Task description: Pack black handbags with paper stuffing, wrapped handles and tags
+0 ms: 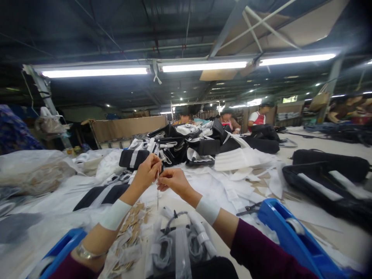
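My left hand (148, 169) and my right hand (176, 182) are raised close together over the worktable, fingers pinched. Between them runs a thin pale strand (157, 201), its lower end hanging below my right fingers. A small dark piece shows beside my left fingertips; its kind I cannot make out. Below my hands lies a black bag (215, 268) with a grey panel, a clear strip down its middle and wrapped, coiled straps (162, 252) on both sides. White bands circle both forearms.
Blue tape dispensers (286, 228) stand at right and lower left. Brown paper scraps (132, 223) lie left of the bag. Black bags and white wrapping heap up ahead (203, 147); more black bags (325, 178) lie right. Plastic-wrapped bundles (35, 170) lie left. Co-workers (257, 118) are beyond.
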Demonstrator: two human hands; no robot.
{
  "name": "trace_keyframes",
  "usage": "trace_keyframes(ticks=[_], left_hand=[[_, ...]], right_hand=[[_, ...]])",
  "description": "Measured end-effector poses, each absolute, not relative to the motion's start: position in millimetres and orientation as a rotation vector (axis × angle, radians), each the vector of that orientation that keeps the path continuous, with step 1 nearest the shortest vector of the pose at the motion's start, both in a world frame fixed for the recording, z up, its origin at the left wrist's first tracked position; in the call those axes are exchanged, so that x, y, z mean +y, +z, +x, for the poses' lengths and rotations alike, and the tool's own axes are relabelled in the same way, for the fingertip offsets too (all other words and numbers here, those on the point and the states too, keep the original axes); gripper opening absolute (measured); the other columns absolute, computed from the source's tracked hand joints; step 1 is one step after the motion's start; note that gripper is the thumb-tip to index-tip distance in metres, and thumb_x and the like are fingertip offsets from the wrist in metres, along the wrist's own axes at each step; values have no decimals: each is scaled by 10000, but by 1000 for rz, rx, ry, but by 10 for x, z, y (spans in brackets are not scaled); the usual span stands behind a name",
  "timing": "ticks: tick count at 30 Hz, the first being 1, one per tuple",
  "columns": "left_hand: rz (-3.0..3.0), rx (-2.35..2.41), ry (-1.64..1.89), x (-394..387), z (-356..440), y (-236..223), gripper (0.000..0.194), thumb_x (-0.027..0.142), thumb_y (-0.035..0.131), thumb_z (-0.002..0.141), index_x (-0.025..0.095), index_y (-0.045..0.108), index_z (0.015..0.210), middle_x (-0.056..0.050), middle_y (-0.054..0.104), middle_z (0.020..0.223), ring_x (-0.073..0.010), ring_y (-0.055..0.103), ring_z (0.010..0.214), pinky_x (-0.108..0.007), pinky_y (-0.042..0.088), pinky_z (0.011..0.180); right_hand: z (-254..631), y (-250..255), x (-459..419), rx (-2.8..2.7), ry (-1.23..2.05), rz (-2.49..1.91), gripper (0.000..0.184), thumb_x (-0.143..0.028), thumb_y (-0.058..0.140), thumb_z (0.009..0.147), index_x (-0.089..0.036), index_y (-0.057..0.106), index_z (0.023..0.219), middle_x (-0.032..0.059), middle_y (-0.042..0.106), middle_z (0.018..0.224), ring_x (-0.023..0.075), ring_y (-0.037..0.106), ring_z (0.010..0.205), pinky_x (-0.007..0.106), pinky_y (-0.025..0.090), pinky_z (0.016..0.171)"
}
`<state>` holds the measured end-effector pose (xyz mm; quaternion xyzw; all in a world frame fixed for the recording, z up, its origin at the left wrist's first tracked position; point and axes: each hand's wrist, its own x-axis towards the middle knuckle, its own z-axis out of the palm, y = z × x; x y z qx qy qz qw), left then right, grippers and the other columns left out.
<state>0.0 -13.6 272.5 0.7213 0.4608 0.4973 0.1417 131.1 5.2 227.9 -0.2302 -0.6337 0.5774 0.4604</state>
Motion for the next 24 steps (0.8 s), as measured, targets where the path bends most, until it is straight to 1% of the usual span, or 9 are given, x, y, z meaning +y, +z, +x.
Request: trace_keyframes(ticks=[3, 5, 10, 16, 18, 20, 22, 24], left_hand=[[2098, 1327, 1448, -162, 105, 2750, 134, 314, 513, 881, 229, 437, 810, 79, 529, 562, -92, 459, 369, -198, 360, 393], [2105, 1332, 1461, -172, 163, 2767, 132, 315, 517, 878, 230, 443, 810, 78, 523, 555, -97, 465, 377, -202, 367, 405], [2105, 1332, 1513, -206, 318, 2821, 124, 324, 514, 857, 230, 446, 813, 69, 523, 559, -128, 523, 428, -231, 426, 448], [2108, 1349, 1560, -291, 553, 2859, 104, 296, 533, 835, 224, 473, 790, 65, 516, 555, -134, 530, 451, -234, 429, 477], [2097, 1343, 1577, -287, 614, 2847, 98, 286, 543, 834, 223, 486, 784, 63, 517, 553, -132, 527, 456, -230, 426, 484], [2068, 1316, 1586, -247, 656, 2819, 106, 283, 555, 830, 222, 487, 775, 62, 519, 543, -133, 531, 450, -228, 428, 474], [2017, 1265, 1586, -180, 685, 2777, 120, 290, 564, 827, 221, 481, 775, 63, 522, 536, -135, 528, 427, -227, 428, 444], [1939, 1199, 1589, -112, 710, 2723, 141, 306, 576, 821, 220, 470, 782, 62, 531, 547, -140, 536, 416, -233, 442, 419]], right_hand=[[1426, 2317, 2, -1609, 1303, -578, 53, -180, 579, 680, -153, 610, 646, -17, 612, 538, 139, 623, 508, 257, 524, 539], [1503, 2344, -18, -1641, 1178, -589, 64, -147, 565, 667, -161, 621, 638, -29, 604, 542, 129, 601, 516, 238, 489, 540], [1664, 2387, -33, -1669, 849, -648, 81, -94, 601, 631, -170, 618, 609, -40, 617, 613, 106, 543, 587, 224, 400, 591], [1801, 2377, -51, -1647, 726, -743, 96, -112, 653, 635, -172, 586, 601, -49, 571, 583, 103, 515, 561, 229, 350, 554], [1838, 2359, -49, -1601, 777, -738, 119, -115, 672, 618, -172, 571, 593, -52, 555, 574, 104, 510, 567, 228, 353, 553], [1861, 2333, -31, -1525, 918, -688, 135, -113, 661, 609, -177, 541, 603, -59, 542, 568, 106, 522, 567, 223, 381, 550], [1874, 2297, 6, -1445, 1080, -627, 136, -130, 613, 637, -189, 491, 639, -72, 520, 562, 109, 539, 538, 225, 427, 534], [1891, 2251, 56, -1411, 1188, -602, 127, -176, 567, 690, -205, 444, 686, -89, 488, 546, 104, 523, 472, 240, 463, 497]])
